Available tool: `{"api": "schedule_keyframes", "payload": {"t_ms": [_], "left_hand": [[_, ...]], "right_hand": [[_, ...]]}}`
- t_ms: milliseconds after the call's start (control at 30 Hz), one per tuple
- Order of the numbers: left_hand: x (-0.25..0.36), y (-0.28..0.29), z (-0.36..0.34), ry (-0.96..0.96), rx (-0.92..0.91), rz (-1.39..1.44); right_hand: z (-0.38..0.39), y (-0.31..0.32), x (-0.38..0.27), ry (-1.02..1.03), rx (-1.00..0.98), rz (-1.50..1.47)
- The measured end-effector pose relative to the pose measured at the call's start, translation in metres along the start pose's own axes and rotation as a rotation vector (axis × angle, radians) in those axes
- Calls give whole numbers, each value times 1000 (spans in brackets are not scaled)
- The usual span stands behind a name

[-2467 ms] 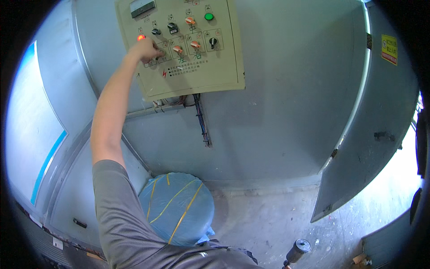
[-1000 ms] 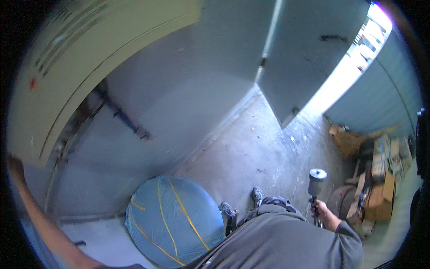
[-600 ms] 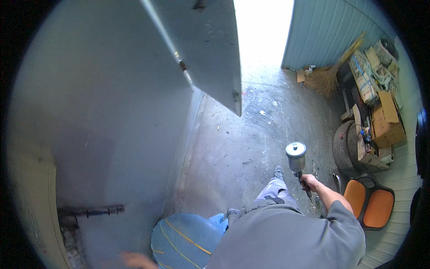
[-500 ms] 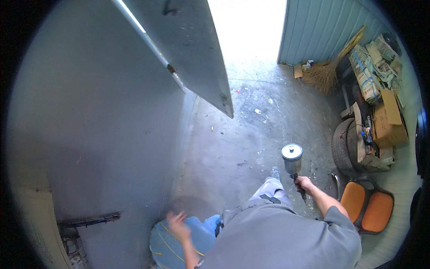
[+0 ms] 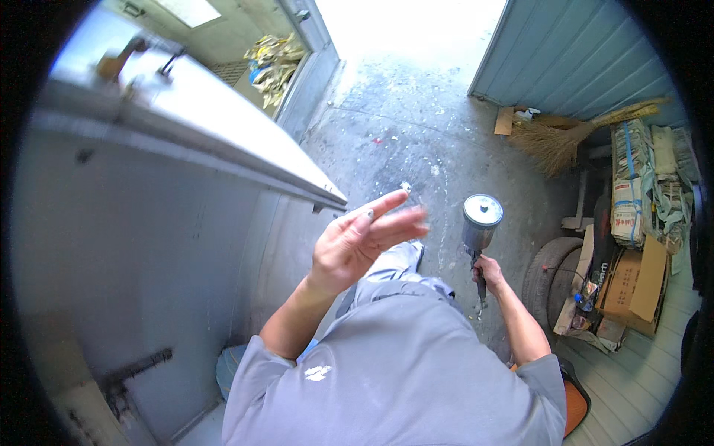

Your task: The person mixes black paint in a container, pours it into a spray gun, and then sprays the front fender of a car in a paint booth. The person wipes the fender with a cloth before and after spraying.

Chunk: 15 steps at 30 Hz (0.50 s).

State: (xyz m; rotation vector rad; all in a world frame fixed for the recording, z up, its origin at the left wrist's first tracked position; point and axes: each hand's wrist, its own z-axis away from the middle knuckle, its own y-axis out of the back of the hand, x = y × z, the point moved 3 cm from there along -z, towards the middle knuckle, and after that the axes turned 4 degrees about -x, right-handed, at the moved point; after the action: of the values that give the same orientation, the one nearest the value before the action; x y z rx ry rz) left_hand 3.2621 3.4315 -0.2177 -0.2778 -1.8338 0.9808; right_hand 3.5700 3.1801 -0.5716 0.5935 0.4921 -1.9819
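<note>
Off to my right, a paint spray gun [image 5: 480, 232] with a grey cup and round lid on top stands upright in my right hand [image 5: 487, 272]. The fingers wrap round its handle. My left hand [image 5: 364, 238] is raised in front of my chest, empty, with its fingers stretched out and slightly smeared by motion. Just beyond it is the lower corner of a grey metal door [image 5: 297, 175], standing ajar. Whether the fingertips touch the door, I cannot tell; they seem apart.
Along the right wall lie tyres [image 5: 547, 279], an open cardboard box [image 5: 632, 286], stacked bundles [image 5: 632, 197] and a straw broom [image 5: 554, 145]. An orange chair [image 5: 574, 401] stands close by my right elbow. Ahead is a bright doorway [image 5: 401, 33]; past the door lies a heap of crumpled material [image 5: 275, 63].
My left hand has risen from low on the left to in front of my chest. The door has swung, showing the room behind it. The spray gun stays in my right hand.
</note>
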Motion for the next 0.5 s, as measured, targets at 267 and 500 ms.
{"api": "schedule_keyframes", "payload": {"t_ms": [267, 500], "left_hand": [[98, 43, -141, -479, 175, -1599], [200, 57, -169, -239, 1149, -3030]], "right_hand": [[-94, 52, -188, 59, 24, -28], [-290, 17, -406, 11, -96, 286]]}}
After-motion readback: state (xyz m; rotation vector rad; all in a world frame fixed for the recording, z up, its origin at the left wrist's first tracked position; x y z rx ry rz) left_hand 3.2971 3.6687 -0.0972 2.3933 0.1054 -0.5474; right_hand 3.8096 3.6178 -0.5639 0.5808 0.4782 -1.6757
